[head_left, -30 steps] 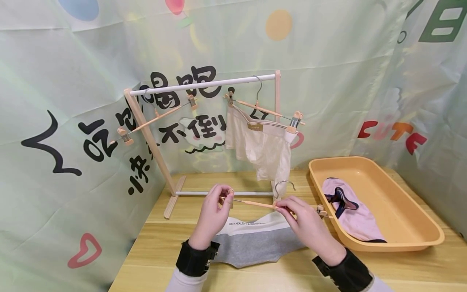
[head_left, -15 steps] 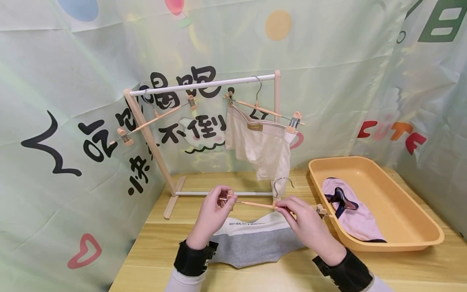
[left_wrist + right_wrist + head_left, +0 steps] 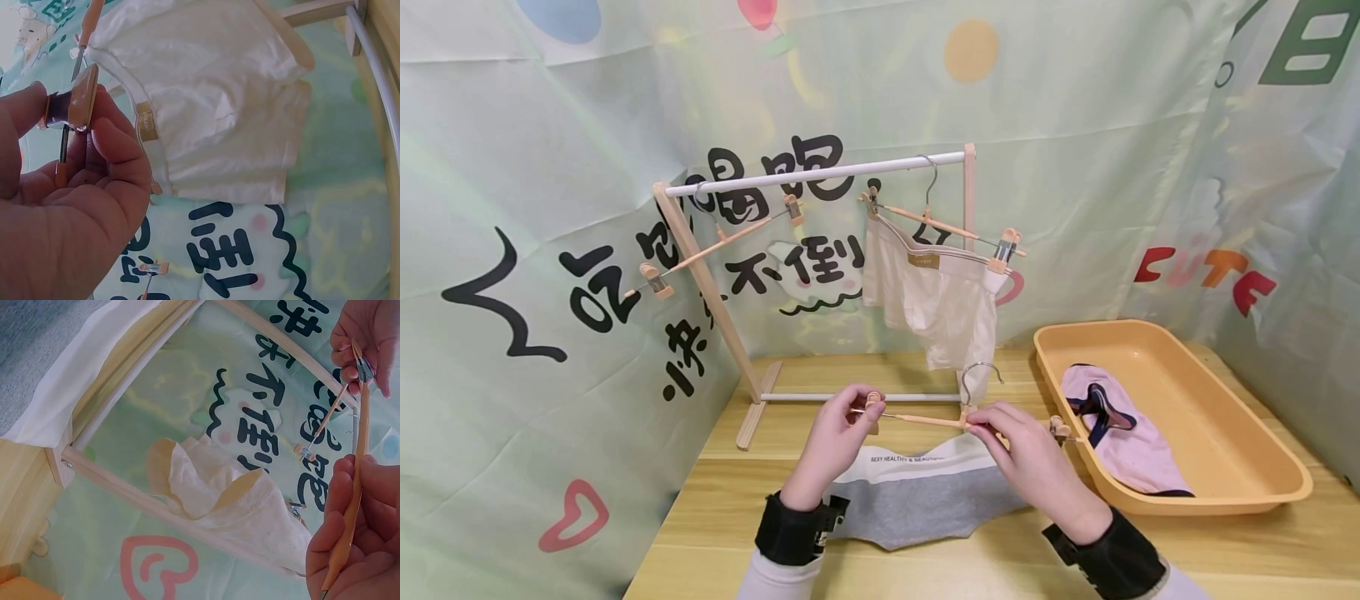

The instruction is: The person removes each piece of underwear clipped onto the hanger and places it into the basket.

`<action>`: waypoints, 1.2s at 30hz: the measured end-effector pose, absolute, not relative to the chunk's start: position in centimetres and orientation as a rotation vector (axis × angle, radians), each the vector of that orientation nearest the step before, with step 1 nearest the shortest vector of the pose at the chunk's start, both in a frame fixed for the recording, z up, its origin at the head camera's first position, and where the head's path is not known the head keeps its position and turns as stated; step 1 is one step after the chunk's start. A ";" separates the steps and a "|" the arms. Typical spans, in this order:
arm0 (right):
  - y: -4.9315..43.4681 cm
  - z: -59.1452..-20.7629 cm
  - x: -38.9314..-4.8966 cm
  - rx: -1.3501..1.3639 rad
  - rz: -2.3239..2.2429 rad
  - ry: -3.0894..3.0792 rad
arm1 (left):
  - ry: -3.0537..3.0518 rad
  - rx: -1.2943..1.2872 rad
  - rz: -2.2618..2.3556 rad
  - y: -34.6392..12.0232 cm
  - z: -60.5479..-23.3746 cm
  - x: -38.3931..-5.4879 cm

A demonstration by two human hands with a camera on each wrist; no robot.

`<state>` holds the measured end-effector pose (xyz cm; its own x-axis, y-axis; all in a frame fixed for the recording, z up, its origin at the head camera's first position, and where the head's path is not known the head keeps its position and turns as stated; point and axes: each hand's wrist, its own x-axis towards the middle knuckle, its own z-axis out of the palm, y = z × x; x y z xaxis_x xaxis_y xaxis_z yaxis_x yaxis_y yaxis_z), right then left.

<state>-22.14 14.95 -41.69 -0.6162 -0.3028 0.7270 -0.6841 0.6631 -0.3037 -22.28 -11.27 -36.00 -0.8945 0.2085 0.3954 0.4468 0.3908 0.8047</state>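
Both hands hold one clip hanger (image 3: 928, 420) level above the table. My left hand (image 3: 833, 440) pinches the clip (image 3: 80, 103) at its left end between thumb and fingers. My right hand (image 3: 1037, 462) grips the bar beside the base of the metal hook, which points up. The hanger's right clip (image 3: 1060, 430) sticks out beyond that hand, with no cloth in it. Beneath the hands, grey underwear (image 3: 925, 504) with a white lettered waistband lies spread on the table, apart from the hanger and partly covered by both hands.
A small rack (image 3: 816, 175) stands behind the hands. White underwear (image 3: 932, 292) hangs there from a clip hanger, and a bare clip hanger (image 3: 722, 243) hangs at the left. A yellow tub (image 3: 1217, 417) on the right holds pink underwear (image 3: 1120, 442).
Between the frames, the hanger's hook has tilted slightly left. My left hand has shifted a little on the left clip, while the right hand keeps its place.
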 end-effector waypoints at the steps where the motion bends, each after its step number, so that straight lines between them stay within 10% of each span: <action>1: 14.9 -41.7 -22.2 0.760 0.760 -2.228 | -2.422 -0.582 -1.512 -11.3 -36.0 -22.3; 36: 15.0 -41.1 -21.8 0.731 0.693 -2.230 | -2.391 -0.642 -1.574 -11.4 -35.8 -22.3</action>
